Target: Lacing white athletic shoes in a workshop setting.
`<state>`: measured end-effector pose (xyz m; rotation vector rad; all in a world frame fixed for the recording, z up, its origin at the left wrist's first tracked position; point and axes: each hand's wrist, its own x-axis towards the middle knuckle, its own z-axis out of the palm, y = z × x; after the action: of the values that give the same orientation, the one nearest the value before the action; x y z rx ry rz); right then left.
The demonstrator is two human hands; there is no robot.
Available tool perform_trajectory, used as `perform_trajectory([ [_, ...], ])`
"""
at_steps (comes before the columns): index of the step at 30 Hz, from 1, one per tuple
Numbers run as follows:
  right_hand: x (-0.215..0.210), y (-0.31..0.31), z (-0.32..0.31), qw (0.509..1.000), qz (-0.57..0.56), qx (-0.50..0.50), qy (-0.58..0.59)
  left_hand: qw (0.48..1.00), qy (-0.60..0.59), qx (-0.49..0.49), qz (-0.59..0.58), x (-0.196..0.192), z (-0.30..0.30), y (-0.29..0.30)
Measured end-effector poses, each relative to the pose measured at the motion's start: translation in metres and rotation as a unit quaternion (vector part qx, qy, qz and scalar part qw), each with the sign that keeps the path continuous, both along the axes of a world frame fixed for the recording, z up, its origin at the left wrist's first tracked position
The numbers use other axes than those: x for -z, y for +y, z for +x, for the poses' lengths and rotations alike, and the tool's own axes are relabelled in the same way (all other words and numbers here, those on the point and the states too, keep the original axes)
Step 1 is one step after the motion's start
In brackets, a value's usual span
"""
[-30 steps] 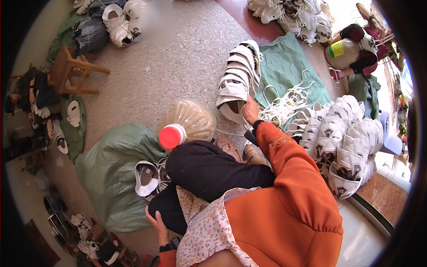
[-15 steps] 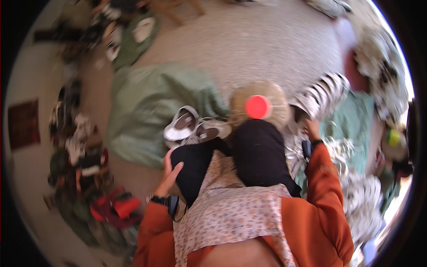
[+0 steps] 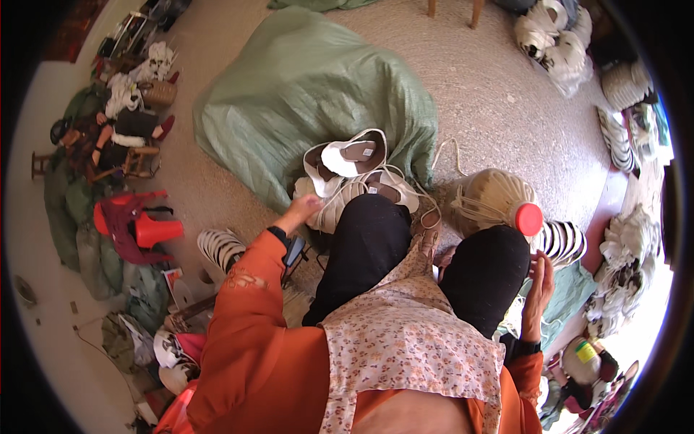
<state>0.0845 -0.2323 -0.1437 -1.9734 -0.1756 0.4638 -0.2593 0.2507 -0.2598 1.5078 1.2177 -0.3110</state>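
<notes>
My left hand (image 3: 306, 207) is at the near left side of a pile of white shoes (image 3: 347, 155) with brown insoles and loose cords, in front of my left knee. Its fingers look stretched toward the pile, and I see nothing held in them. Beside my right knee, my right hand (image 3: 538, 281) has its fingers extended and apart. Close beyond it lies a row of nested white shoes (image 3: 562, 242). A large round jar (image 3: 499, 194) with a red lid (image 3: 528, 219), wrapped in pale cord, stands beyond my right knee.
A big green woven sack (image 3: 303, 87) spreads beyond the shoes. At the left are a red chair (image 3: 155, 230) with dark cloth, another row of nested shoes (image 3: 220, 248) and a seated person (image 3: 108, 145). Bundles of white shoes (image 3: 622, 253) line the right side.
My view has turned, so the sack, jar and shoes appear shifted. My left hand has left my knee and reached toward the shoe pile. My right hand has drawn back from the nested row.
</notes>
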Motion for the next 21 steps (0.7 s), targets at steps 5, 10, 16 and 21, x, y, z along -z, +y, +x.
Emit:
perform_trajectory([
  [5, -0.086, 0.082, -0.028, 0.911, -0.076, -0.306, -0.266, 0.985, -0.073, -0.029, 0.154, 0.039, 0.018, 0.042],
  [10, -0.096, 0.109, -0.026, 0.860, -0.154, -0.362, -0.324, 0.972, -0.099, -0.010, 0.212, 0.056, 0.067, 0.079],
  [16, -0.089, 0.105, -0.023, 0.873, -0.154, -0.344, -0.310, 0.963, -0.059, -0.007, 0.262, 0.074, 0.102, 0.065],
  [21, -0.086, 0.105, -0.021, 0.885, -0.139, -0.327, -0.301, 0.900, -0.290, -0.314, 0.088, 0.028, 0.117, 0.054],
])
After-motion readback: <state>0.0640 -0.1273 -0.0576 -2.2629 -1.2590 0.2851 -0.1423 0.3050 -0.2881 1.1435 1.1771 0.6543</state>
